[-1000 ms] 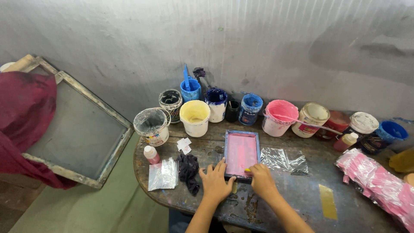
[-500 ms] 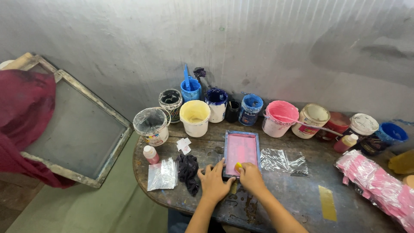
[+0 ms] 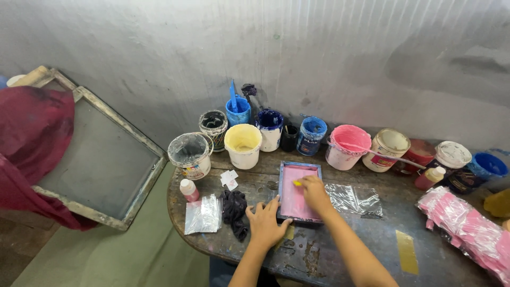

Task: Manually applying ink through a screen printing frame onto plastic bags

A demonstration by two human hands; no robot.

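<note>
Right hand [image 3: 314,192] moved up small pink screen [image 3: 298,191], pinching yellow bit, half-hidden | left hand [image 3: 264,225] flat, fingers spread

A stained wooden table [image 3: 451,266] carries paint pots [image 3: 243,146] (many); a pink-screened frame [image 3: 297,192]; a dark rag [image 3: 234,211].

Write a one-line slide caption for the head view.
Left hand steadies a small blue-framed pink screen while the right hand presses a yellow piece onto it, paint tubs behind.
</note>
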